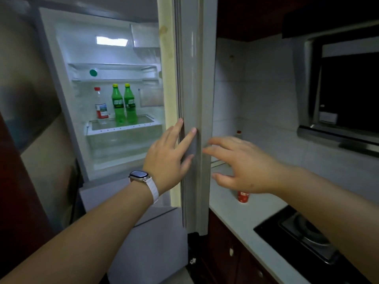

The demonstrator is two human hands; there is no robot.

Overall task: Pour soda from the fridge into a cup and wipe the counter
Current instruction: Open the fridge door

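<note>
In the head view, the fridge door [195, 111] stands open, and we see it by its edge. The left hand [169, 154] lies on this edge: the fingers [189, 138] are spread and flat against the grey seal, and the thumb is on the near face of the edge. It is a flat touch with the fingers apart, and they do not close around anything. On the left wrist there is a watch [139, 175] with a white strap.

The right hand [242, 167] is just to the right of the door edge, on the other side from the left hand. Its fingers are open and a little curved, with the tips close to the door's outer face; whether they touch it, I cannot tell. It holds nothing.

Beyond the left hand, farther and a little higher, the inside of the fridge [114, 95] is lit. On a glass shelf stand two green soda bottles [124, 103] with yellow caps, upright and side by side. To their left stands a clear bottle [100, 106] with a red cap and a red label.

Below the right hand there is the white counter [242, 218]. A small red can [243, 196] stands on it, partly hidden by the hand. Nearer to the person than the right hand is a black gas stove [297, 238].
</note>
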